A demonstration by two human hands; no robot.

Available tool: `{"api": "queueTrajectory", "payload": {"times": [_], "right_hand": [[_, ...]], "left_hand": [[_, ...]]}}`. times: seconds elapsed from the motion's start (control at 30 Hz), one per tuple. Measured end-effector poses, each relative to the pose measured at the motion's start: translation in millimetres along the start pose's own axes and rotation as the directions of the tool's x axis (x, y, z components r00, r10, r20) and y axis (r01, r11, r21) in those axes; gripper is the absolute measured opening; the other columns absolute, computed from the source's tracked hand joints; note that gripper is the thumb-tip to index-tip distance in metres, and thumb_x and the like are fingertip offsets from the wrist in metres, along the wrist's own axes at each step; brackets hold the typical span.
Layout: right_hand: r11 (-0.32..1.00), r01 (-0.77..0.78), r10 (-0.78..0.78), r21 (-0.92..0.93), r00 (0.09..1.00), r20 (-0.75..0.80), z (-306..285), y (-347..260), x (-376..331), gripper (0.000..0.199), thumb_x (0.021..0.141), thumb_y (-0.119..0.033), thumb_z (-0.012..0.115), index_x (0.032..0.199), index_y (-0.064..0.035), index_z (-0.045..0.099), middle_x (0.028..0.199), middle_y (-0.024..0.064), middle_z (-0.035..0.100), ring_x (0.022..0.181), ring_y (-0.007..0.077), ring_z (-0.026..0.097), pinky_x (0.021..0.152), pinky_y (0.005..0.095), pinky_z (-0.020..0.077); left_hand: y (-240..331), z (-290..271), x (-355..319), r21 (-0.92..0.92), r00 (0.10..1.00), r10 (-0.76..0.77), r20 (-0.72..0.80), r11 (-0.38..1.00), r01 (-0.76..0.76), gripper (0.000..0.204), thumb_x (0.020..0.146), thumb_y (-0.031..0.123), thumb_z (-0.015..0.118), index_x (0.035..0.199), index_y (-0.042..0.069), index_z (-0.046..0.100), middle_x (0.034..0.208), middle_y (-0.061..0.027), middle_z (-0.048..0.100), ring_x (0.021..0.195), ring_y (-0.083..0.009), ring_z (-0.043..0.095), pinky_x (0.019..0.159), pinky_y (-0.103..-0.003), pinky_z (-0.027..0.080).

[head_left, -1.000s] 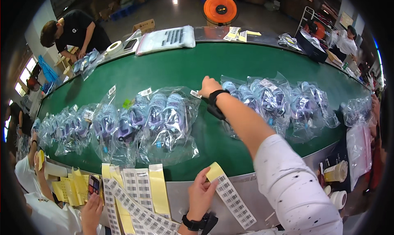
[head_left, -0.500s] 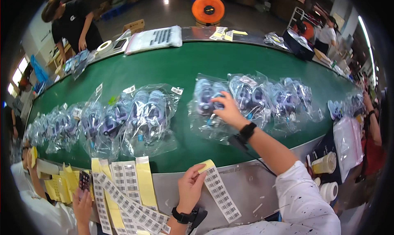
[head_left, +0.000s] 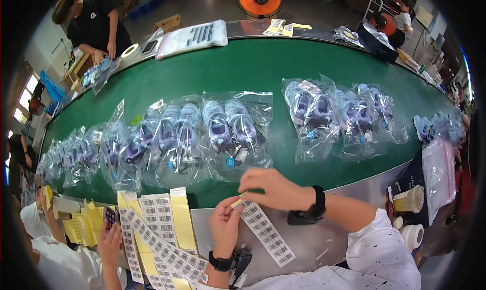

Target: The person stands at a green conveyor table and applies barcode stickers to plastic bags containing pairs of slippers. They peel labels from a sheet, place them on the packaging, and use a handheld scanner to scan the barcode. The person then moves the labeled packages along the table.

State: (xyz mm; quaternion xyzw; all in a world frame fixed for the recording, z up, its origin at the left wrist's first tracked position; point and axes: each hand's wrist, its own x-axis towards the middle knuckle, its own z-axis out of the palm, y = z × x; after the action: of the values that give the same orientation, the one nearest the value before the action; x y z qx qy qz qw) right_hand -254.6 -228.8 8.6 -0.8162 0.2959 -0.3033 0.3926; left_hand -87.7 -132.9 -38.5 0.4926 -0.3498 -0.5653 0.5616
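My left hand (head_left: 225, 224) pinches the top end of a strip of barcode labels (head_left: 268, 234), which hangs over the metal ledge of the bench. Over that same end, my right hand (head_left: 273, 188) is closed with fingers bent at the strip's yellow backing; whether a label is between its fingertips is hidden. Just beyond my hands lies a clear bag with a pair of blue-purple shoes (head_left: 230, 125) on the green belt, touching the bagged shoes on its left. Farther right, more bagged shoes (head_left: 311, 110) lie apart from it.
More label sheets (head_left: 157, 224) cover the ledge to my left. A co-worker's hand there holds a phone (head_left: 110, 216). At right stand a drink cup (head_left: 409, 199) and a stack of clear bags (head_left: 438, 173). Across the green belt (head_left: 253, 62), another person handles bagged shoes.
My right hand has drawn back from the belt to the label strip. The bagged pair it was touching now lies farther left, against the left row.
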Motion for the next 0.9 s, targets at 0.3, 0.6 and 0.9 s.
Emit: {"api": "queueTrajectory", "payload": {"times": [0.3,0.6,0.9], "right_hand": [[0.972,0.058,-0.068,-0.226,0.997,-0.036,-0.7,-2.6,-28.1,0.006,0.079,-0.002,0.069,0.084,-0.0009,0.066,0.091,0.0096,0.061,0.088,0.0247,0.06,0.073,0.0331,0.0497],[0.997,-0.061,0.071,0.038,0.881,-0.468,-76.6,27.1,64.3,0.003,0.083,-0.003,0.065,0.08,-0.0018,0.064,0.084,0.0056,0.062,0.078,0.0143,0.058,0.069,0.0268,0.047],[0.743,-0.653,0.651,0.147,0.653,-0.387,-142.6,220.9,149.0,0.012,0.077,-0.01,0.075,0.078,-0.0018,0.066,0.08,0.0062,0.064,0.074,0.0164,0.06,0.061,0.031,0.0511]], "left_hand": [[6.1,3.8,-0.4,0.12,0.993,-0.075,0.09,0.991,0.064,0.033,0.088,-0.007,0.06,0.121,-0.003,0.056,0.099,-0.0083,0.068,0.085,-0.0077,0.064,0.072,-0.018,0.049],[3.0,8.8,5.8,-0.009,0.98,-0.156,0.126,0.987,0.158,0.053,0.087,-0.008,0.059,0.136,-0.005,0.038,0.125,-0.0216,0.058,0.1,-0.0189,0.066,0.082,-0.026,0.053],[-5.5,14.9,8.1,0.026,0.976,-0.166,0.139,0.986,0.164,0.051,0.088,-0.006,0.06,0.136,-0.005,0.04,0.123,-0.0217,0.059,0.101,-0.0187,0.066,0.082,-0.026,0.054]]}}
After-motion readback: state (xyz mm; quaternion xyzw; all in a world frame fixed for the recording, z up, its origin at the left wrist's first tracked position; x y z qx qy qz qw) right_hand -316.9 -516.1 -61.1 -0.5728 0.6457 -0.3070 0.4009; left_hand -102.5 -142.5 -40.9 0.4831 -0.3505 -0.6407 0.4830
